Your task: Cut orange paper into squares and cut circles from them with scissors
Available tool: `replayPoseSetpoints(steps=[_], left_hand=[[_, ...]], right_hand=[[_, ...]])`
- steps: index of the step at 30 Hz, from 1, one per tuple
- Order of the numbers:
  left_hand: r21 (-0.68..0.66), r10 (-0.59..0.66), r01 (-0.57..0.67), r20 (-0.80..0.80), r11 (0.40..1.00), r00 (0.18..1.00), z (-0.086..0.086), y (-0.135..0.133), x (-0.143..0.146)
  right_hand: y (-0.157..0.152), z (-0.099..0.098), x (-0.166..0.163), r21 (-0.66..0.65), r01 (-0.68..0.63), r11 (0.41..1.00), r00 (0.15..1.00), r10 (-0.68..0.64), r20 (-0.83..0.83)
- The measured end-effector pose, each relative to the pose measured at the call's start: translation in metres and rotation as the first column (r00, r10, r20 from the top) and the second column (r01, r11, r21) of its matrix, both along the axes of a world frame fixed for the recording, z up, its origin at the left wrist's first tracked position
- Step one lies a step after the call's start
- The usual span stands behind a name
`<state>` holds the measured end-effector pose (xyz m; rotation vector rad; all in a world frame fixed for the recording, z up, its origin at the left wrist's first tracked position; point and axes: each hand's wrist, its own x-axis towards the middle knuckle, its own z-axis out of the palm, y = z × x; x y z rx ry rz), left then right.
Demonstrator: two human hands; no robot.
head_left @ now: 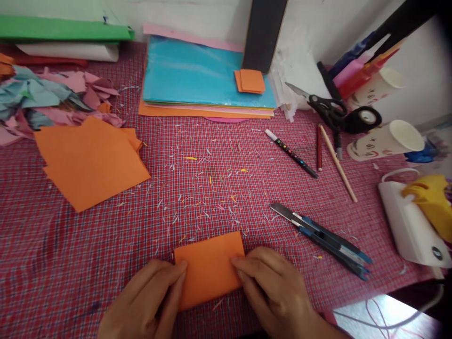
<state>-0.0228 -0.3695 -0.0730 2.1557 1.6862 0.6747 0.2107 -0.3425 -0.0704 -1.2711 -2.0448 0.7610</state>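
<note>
A rectangular piece of orange paper [211,275] lies at the near side of the table, between my two hands. My left hand [144,296] pinches its left edge, thumb and forefinger closed. At the right edge, my right hand [273,287] grips the paper between thumb and fingers. Whether the paper is folded I cannot tell. To the right of my right hand lie two blue-and-black utility knives [325,242] side by side, blade end pointing up and left. A pile of orange paper pieces [93,162] rests farther off on the left.
Crumpled paper scraps [52,101] heap at the far left. Colored sheets [197,70] bear small orange squares [250,81]. Scissors [326,106], a marker [291,153], paper cups [391,139] and a white device [411,226] are on the right. Tiny trimmings dot the checked cloth [176,169].
</note>
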Motion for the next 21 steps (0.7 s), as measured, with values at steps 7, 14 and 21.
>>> replayPoseSetpoints(steps=[7, 14, 21], left_hand=[[0.041, -0.039, 0.040, -0.016, 0.998, 0.999, 0.007, 0.009, 0.002], [0.010, -0.215, 0.226, -0.274, 0.974, 0.937, 0.022, 0.016, 0.008], [0.088, -0.379, 0.494, -0.530, 0.865, 0.759, 0.021, 0.022, 0.017]], right_hand=[[0.001, 0.004, -0.003, -0.047, 0.019, 0.999, 0.999, -0.017, 0.033], [0.004, 0.006, -0.004, -0.110, 0.041, 0.993, 0.995, -0.031, 0.097], [0.006, 0.004, -0.005, -0.083, 0.053, 0.995, 0.985, -0.039, 0.167]])
